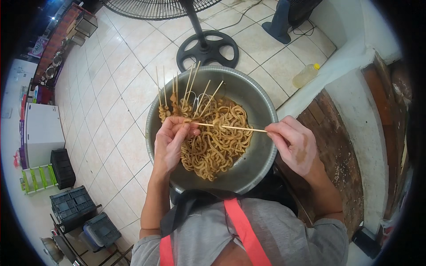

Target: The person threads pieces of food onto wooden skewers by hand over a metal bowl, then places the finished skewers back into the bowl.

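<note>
A wide metal basin (263,103) sits before me, with a heap of brown, tube-like intestine pieces (213,159) in it. Over the heap, my right hand (294,146) pinches one end of a bamboo skewer (244,128), which lies nearly level. A pale piece (218,122) is threaded midway along it. Towards the skewer's other end, my left hand (169,143) grips an intestine piece (187,121) between thumb and fingers; the fingers partly hide the tip. Several more skewers (189,81) lean at the basin's far left, some with threaded pieces at their lower ends.
Looped metal handles (200,97) stick up among the skewers. A stand fan's round base (208,51) is just beyond the basin. A yellow-capped bottle (306,75) lies by the wall. Wooden boards (332,163) are at right; plastic crates (71,202) and a white cabinet (44,124) at left.
</note>
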Demonstrator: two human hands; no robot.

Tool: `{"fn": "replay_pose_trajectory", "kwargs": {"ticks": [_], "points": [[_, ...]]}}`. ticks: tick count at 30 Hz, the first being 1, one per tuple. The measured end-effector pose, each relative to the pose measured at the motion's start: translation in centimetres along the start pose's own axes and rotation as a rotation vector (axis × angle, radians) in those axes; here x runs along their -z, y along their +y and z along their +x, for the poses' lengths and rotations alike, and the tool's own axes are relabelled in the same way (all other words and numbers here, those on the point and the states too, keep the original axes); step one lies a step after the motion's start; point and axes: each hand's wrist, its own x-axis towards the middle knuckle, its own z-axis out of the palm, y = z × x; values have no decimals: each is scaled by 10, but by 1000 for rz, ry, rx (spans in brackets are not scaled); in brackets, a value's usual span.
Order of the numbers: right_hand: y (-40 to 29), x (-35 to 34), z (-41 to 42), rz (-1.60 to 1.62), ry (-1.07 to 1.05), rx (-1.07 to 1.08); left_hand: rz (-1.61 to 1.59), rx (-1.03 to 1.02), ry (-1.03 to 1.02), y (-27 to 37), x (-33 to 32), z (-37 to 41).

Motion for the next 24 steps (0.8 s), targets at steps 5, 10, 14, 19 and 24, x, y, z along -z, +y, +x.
{"fn": "replay_pose_trajectory", "kwargs": {"ticks": [5,10,14,19,24], "points": [[-5,-4,2,-37,31,51,34,-2,84,1,0,-2],[-8,-8,3,-87,43,93,90,-43,100,3,1,-4],[-6,-11,4,-108,58,116,95,-16,97,6,0,-6],[-7,-9,3,-105,48,102,31,13,102,9,-1,-6],[-9,-8,3,-103,31,99,75,-10,103,4,2,-5]]}}
